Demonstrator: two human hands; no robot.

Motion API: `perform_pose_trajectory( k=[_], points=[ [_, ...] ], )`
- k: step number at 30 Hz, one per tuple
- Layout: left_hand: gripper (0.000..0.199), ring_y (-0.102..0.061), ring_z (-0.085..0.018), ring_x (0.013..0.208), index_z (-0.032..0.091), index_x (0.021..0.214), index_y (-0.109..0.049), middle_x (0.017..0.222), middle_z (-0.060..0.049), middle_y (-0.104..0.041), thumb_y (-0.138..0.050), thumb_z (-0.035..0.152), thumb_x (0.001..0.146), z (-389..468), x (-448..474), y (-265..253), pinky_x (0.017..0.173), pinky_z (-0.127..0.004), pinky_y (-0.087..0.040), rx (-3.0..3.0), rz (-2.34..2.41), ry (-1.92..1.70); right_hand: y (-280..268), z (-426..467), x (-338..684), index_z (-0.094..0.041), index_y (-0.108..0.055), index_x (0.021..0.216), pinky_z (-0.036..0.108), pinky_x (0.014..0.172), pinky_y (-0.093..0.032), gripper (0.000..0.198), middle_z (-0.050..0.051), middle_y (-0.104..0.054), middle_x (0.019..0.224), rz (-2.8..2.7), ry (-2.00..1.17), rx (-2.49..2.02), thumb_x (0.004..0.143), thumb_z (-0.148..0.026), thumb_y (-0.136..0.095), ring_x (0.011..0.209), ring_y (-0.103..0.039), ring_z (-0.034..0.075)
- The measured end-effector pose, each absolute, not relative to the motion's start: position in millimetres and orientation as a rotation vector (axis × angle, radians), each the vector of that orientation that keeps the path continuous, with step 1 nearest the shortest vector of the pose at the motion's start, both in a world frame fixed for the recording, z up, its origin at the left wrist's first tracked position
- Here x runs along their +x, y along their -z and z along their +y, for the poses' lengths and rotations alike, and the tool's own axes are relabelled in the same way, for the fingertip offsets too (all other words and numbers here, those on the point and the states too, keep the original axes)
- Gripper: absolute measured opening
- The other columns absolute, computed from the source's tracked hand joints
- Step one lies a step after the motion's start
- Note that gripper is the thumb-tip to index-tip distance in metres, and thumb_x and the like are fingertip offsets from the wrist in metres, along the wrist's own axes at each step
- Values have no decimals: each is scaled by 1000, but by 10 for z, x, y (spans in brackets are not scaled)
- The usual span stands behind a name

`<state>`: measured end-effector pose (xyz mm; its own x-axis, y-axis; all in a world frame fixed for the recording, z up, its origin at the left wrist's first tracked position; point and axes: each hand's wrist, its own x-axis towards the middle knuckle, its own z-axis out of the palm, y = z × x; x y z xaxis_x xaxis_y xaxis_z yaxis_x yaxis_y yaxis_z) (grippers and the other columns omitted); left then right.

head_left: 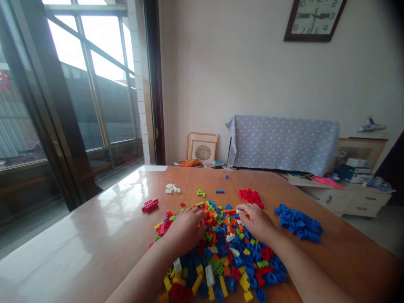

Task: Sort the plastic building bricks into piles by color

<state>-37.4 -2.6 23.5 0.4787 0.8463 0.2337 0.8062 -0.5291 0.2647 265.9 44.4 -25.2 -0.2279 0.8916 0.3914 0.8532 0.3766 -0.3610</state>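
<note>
Fingers of both hands — left hand (186, 229), right hand (257, 221) — rest curled, grasping nothing, on the mixed brick pile (221, 256).

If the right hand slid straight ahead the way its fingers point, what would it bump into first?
Probably the mixed bricks right at the right hand's fingertips. Its fingers point up and left, so the red pile seems just off that line, though depth is hard to judge.
</note>
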Motion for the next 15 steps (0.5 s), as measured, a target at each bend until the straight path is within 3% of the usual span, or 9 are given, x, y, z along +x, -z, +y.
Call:
perform_pose_trajectory(
  k=[5,8,11,15],
  points=[
    [39,-61,-29,118,30,131,-64,125,-9,-66,-57,42,95,-24,-395,-167,100,-39,-48,2569,1452,-464,340,517,2613,-23,-62,142,48,118,-32,48,11,-60,148,-2198,-96,-1580,99,-40,-47,143,-45,31],
    [50,-55,-32,130,29,140,-59,143,-11,-58,-58,48,94,-24,-404,-114,108,-44,-45,2534,1454,-439,403,554,2585,-26,-56,149,54,122,-25,55,11,-50,158,-2270,-171,-1653,102,-50,-41,151,-35,32],
    [51,-52,-33,134,28,141,-59,147,-12,-56,-56,50,95,-20,-409,-89,111,-46,-44,2523,1453,-425,445,577,2594,-30,-58,147,56,122,-24,52,9,-50,158,-2315,-242,-1659,102,-50,-42,150,-38,32],
    [41,-61,-30,124,27,132,-64,135,-10,-65,-54,45,96,-14,-399,-108,106,-40,-48,2532,1371,-400,431,551,2622,-25,-67,136,47,119,-34,44,11,-58,151,-2338,-275,-1528,95,-36,-53,141,-49,29]
  ],
)
